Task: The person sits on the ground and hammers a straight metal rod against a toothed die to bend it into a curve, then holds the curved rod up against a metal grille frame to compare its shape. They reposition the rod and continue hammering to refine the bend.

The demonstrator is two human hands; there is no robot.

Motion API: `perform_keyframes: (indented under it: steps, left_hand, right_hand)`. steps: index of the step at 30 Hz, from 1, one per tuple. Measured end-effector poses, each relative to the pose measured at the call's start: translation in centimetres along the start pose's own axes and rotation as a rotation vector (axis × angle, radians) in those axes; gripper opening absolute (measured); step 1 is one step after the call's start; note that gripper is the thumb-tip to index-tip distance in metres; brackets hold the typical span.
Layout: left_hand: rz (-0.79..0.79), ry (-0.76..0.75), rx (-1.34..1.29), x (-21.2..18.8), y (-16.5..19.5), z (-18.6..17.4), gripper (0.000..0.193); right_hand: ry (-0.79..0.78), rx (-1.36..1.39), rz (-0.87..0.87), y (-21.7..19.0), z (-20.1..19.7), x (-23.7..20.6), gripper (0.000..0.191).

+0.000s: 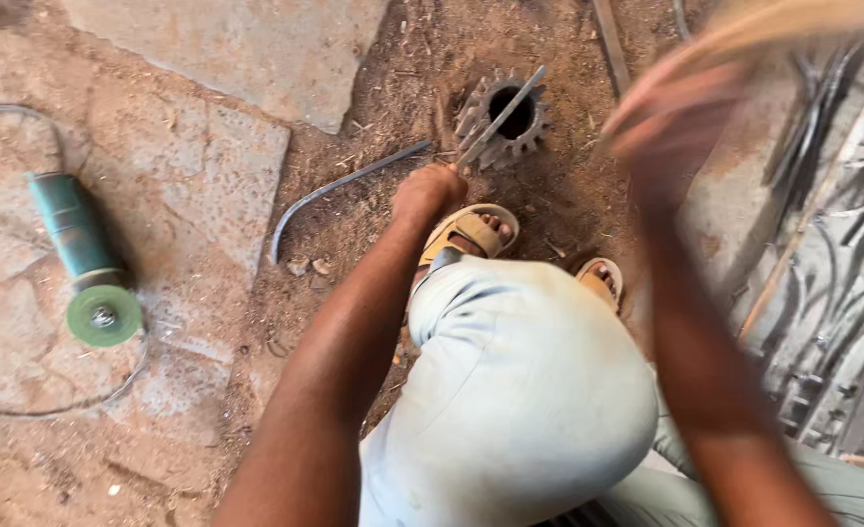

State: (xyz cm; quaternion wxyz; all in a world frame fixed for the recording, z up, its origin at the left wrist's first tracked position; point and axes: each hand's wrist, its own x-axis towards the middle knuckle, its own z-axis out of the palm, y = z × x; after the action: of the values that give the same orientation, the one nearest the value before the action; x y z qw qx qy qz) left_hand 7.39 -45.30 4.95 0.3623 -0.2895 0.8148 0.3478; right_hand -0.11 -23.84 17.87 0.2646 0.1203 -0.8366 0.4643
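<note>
Left hand (430,191): closed in a fist around the near end of a flat metal strip (502,115), low to the ground just ahead of the sandalled foot (471,232).
Right hand (668,117): raised and heavily blurred; something long and pale streaks from it toward the upper right, but I cannot tell what it is or whether the fingers are closed on it.
Strip, position: it slants up and away from the fist, its far end lying across the open bore of a toothed steel gear (502,119) that sits on the dirt.
Strip, handling: thin, narrow, grey and straight — likely stiff but springy, light, with hard edges; the end held in the fist looks the sound place to hold it, well clear of the gear's teeth.
Gear: thick, rusty-dark, chunky teeth around a round hole — probably heavy and unlikely to shift easily.
Curved rod (339,190): a slim bent bar lying loose on the soil to the left of the gear.
Angle grinder (82,259): green body, pale green disc, cable looping over the stone slabs (207,176), well apart from both hands.
Ground: dry reddish dirt with chips and straw, rough flat stone.
Right edge: scrolled ironwork (842,244), dark and curved.
</note>
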Motion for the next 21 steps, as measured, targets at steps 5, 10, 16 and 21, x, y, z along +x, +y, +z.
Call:
perform_keyframes:
  steps: [5, 10, 16, 21]
  left_hand:
    - [0.285, 0.050, 0.094, -0.5, 0.3, 1.5, 0.050]
    - [0.119, 0.041, 0.095, -0.9, -0.9, 0.3, 0.051]
    - [0.015, -0.053, 0.151, -0.9, 0.2, -1.5, 0.052]
    - [-0.020, -0.091, 0.171, -0.9, 0.4, -1.9, 0.050]
  right_hand:
    - [-0.752, 0.176, 1.093, 9.8, 3.1, -9.2, 0.052]
    - [-0.610, 0.144, 0.585, 9.8, -2.2, -4.0, 0.047]
    - [-0.488, 0.299, 0.014, -1.5, -12.3, 9.0, 0.049]
    - [-0.003, 0.067, -0.072, -1.8, -4.0, 3.2, 0.058]
